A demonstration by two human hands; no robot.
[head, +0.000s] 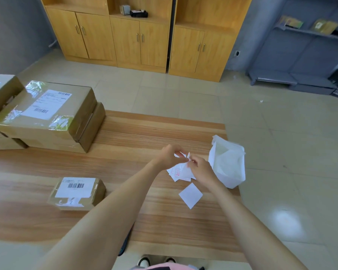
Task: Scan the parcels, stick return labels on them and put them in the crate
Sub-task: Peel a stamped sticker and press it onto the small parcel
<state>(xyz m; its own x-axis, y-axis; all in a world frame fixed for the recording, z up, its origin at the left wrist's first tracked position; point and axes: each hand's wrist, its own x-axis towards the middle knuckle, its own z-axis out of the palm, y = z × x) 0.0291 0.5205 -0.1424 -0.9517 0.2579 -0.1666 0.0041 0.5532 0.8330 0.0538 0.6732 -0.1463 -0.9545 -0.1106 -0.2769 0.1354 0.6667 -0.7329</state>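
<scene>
A small cardboard parcel (77, 193) with a barcode label lies on the wooden table (137, 137), left of my arms. My left hand (169, 155) and my right hand (200, 169) meet over a small pile of white return labels (179, 174) with red print. Both pinch one label between the fingertips, its edge sticking up. A blank white backing square (190, 195) lies just below the pile. A stack of larger taped parcels (47, 114) stands at the table's left end. No crate is in view.
A white plastic bag (228, 162) stands open at the table's right edge, beside my right hand. A dark object (126, 241), partly hidden under my left forearm, lies at the near edge. Wooden cabinets (141, 36) and grey shelves (310, 55) line the far wall.
</scene>
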